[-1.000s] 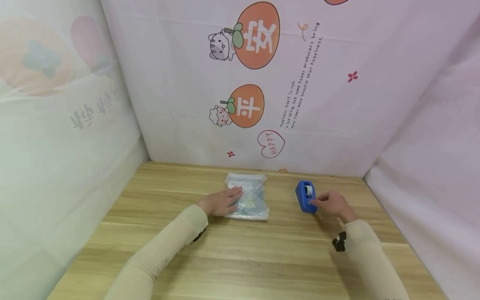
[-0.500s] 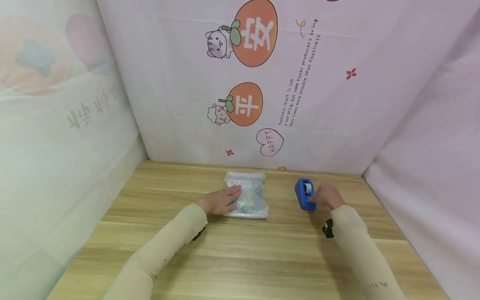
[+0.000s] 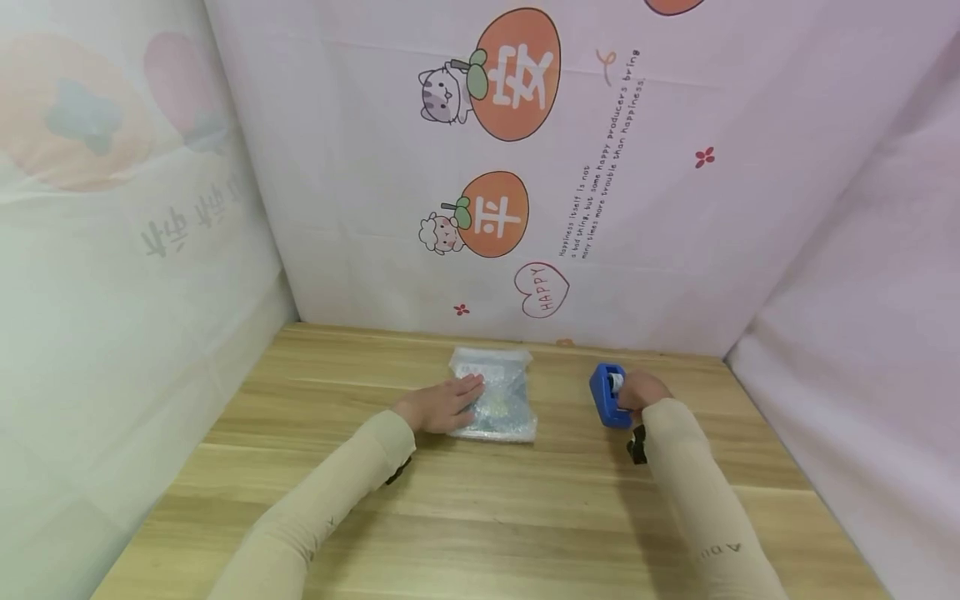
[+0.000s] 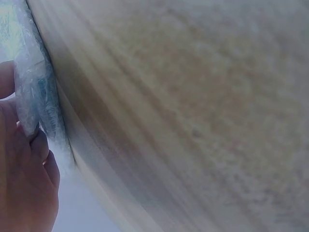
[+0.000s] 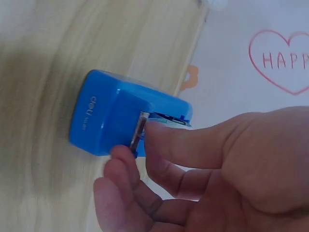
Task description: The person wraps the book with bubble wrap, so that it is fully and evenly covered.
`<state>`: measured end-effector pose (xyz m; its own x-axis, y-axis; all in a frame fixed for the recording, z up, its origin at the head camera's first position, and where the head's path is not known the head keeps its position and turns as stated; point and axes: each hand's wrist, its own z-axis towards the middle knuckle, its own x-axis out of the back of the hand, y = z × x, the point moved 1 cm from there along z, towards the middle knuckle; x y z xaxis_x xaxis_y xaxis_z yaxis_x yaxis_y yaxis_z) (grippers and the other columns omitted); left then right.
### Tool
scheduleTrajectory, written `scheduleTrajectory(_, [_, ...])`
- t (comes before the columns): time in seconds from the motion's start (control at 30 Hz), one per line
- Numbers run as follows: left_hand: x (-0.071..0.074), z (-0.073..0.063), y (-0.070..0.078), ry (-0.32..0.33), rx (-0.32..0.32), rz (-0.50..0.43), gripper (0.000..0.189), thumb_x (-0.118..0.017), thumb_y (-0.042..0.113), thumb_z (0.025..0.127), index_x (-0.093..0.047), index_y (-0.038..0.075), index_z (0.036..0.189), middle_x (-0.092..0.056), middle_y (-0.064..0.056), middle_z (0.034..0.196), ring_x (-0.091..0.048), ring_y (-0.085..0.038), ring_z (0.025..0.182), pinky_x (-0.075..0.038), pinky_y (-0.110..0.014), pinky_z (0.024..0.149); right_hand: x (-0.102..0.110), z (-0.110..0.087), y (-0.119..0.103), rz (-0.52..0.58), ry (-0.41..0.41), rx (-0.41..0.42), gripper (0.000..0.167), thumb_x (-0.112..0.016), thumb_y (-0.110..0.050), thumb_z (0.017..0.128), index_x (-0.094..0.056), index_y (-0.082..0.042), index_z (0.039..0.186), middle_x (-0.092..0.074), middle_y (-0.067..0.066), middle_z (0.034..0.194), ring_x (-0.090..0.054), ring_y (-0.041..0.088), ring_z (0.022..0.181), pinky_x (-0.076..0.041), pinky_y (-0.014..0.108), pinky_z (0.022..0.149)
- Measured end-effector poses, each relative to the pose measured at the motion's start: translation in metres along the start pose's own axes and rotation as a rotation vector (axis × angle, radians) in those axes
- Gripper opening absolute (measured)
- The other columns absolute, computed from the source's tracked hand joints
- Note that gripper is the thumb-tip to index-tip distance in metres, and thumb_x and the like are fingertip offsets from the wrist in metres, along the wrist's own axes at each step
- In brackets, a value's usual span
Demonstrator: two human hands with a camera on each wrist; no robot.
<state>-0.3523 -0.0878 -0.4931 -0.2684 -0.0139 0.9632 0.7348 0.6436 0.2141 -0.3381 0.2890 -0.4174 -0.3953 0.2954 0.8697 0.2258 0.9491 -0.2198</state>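
A flat package in clear bubble wrap (image 3: 510,400) lies on the wooden table, with my left hand (image 3: 437,406) resting across its left side, fingers extended. The left wrist view shows that hand (image 4: 29,179) against the edge of the wrapped package (image 4: 36,82). To the right stands a blue tape dispenser (image 3: 604,400) with a white roll in it. My right hand (image 3: 643,392) is at its cutter end. In the right wrist view, thumb and forefinger of the hand (image 5: 193,164) pinch at the tape beside the dispenser's (image 5: 106,116) metal cutter; the tape end is mostly hidden.
The wooden tabletop (image 3: 480,517) runs up to a printed white cloth (image 3: 360,208) at the back. Cloth also hangs at the left (image 3: 150,333) and the right (image 3: 862,350).
My right hand has shifted up and left, closer over the dispenser, its forearm swinging left with it. The left hand still rests on the package.
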Motion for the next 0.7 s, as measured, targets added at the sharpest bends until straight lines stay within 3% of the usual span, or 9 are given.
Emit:
scheduleTrajectory(0.1, [-0.001, 0.0, 0.0, 0.003, -0.001, 0.0, 0.068, -0.035, 0.04, 0.115, -0.017, 0.003, 0.169, -0.011, -0.015, 0.179, -0.013, -0.032, 0.167, -0.019, -0.048, 0.136, 0.003, 0.004, 0.008, 0.042, -0.037, 0.002, 0.023, -0.056, -0.009, 0.102, -0.062, 0.012, 0.111, -0.071, 0.016, 0.088, -0.066, 0.012, 0.064, -0.053, 0.019, 0.056])
scheduleTrajectory(0.2, [-0.002, 0.0, -0.001, 0.002, 0.001, 0.004, 0.068, -0.035, 0.04, 0.115, -0.015, 0.004, 0.169, -0.01, -0.014, 0.179, -0.012, -0.031, 0.167, -0.018, -0.047, 0.136, 0.007, 0.007, 0.017, 0.191, -0.075, -0.025, 0.027, -0.061, -0.013, 0.103, -0.064, 0.009, 0.117, -0.072, 0.02, 0.102, -0.072, 0.019, 0.08, -0.06, 0.024, 0.067])
scheduleTrajectory(0.4, [-0.002, 0.001, 0.0, -0.001, 0.002, -0.02, 0.067, -0.036, 0.039, 0.115, -0.015, 0.005, 0.169, -0.01, -0.014, 0.179, -0.011, -0.03, 0.167, -0.017, -0.047, 0.137, 0.008, 0.008, 0.033, 0.46, -0.143, -0.027, 0.027, -0.062, -0.01, 0.104, -0.06, 0.011, 0.12, -0.068, 0.019, 0.107, -0.07, 0.024, 0.092, -0.062, 0.037, 0.089])
scheduleTrajectory(0.5, [-0.001, 0.002, 0.0, -0.008, 0.004, -0.018, 0.067, -0.036, 0.039, 0.115, -0.016, 0.004, 0.169, -0.01, -0.014, 0.179, -0.011, -0.03, 0.167, -0.017, -0.047, 0.136, 0.007, 0.01, 0.04, 0.523, -0.195, 0.001, 0.026, -0.06, -0.009, 0.106, -0.058, 0.012, 0.121, -0.068, 0.016, 0.103, -0.068, 0.023, 0.092, -0.062, 0.036, 0.089])
scheduleTrajectory(0.7, [0.001, 0.002, 0.0, -0.008, 0.004, 0.008, 0.067, -0.034, 0.039, 0.116, -0.017, 0.002, 0.169, -0.011, -0.015, 0.179, -0.013, -0.032, 0.167, -0.019, -0.047, 0.136, 0.004, 0.017, 0.055, 0.657, -0.347, 0.038, 0.026, -0.048, -0.016, 0.112, -0.056, 0.008, 0.119, -0.067, 0.012, 0.098, -0.064, 0.014, 0.084, -0.057, 0.023, 0.076])
